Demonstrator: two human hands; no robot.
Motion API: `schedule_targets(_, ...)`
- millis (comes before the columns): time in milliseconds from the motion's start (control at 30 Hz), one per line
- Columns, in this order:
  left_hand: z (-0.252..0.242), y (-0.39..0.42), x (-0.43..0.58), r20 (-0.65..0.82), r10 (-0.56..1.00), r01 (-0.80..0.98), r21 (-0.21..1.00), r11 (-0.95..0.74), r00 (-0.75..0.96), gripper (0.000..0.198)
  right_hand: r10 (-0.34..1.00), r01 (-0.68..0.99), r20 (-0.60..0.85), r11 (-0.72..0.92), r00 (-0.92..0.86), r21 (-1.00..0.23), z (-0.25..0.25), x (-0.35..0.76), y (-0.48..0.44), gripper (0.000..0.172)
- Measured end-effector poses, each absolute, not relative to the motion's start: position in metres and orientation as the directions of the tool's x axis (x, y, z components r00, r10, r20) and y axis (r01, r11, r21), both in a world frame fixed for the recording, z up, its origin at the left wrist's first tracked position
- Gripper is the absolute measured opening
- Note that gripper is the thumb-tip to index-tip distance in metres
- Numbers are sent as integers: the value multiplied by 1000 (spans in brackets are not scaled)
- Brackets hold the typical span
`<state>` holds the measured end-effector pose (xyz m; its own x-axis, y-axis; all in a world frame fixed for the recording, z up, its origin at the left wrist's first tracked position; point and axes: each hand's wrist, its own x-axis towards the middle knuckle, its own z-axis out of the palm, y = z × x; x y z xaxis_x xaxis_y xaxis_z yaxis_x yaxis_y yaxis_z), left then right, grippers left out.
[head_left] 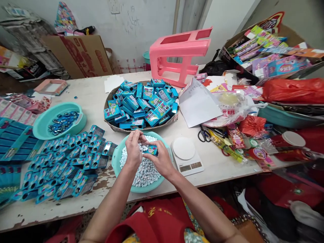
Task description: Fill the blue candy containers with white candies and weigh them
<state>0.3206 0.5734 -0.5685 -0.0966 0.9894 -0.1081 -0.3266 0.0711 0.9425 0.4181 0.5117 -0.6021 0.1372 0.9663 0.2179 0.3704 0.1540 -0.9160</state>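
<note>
Both hands hover over a teal basin (116, 161) filled with small white candies (145, 173). My right hand (160, 158) grips a small blue box (151, 150). My left hand (133, 148) is cupped beside the box's end, its fingers closed around a few white candies. Just behind the basin sits a wicker basket (111, 124) heaped with the same blue boxes (141, 103).
Several flat, open blue boxes (73, 162) lie spread at the left. A second teal bowl (43, 125) holds shiny blue pieces. A small white scale (186, 155) stands right of the basin, scissors (204, 134) beyond it. A pink stool (179, 55) lies tipped at the back; packaging clutters the right.
</note>
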Motion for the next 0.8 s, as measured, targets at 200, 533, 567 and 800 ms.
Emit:
schedule_targets(200,-572,574,325,-95,991,-324,944,58,-97,30,971,346,195,137,137,-928,-604,419,512,33)
schedule_targets(533,-561,569,326,-50,998,-333,941,56,25,30,972,216,195,163,135,-963,-598,423,511,36)
schedule_targets(567,-559,567,327,-38,999,-351,936,42,16,30,972,204,197,168,130,-964,-598,423,510,36)
schedule_targets(800,-557,581,312,72,994,-382,919,-99,-85,36,973,86,155,142,172,-986,-609,438,508,41)
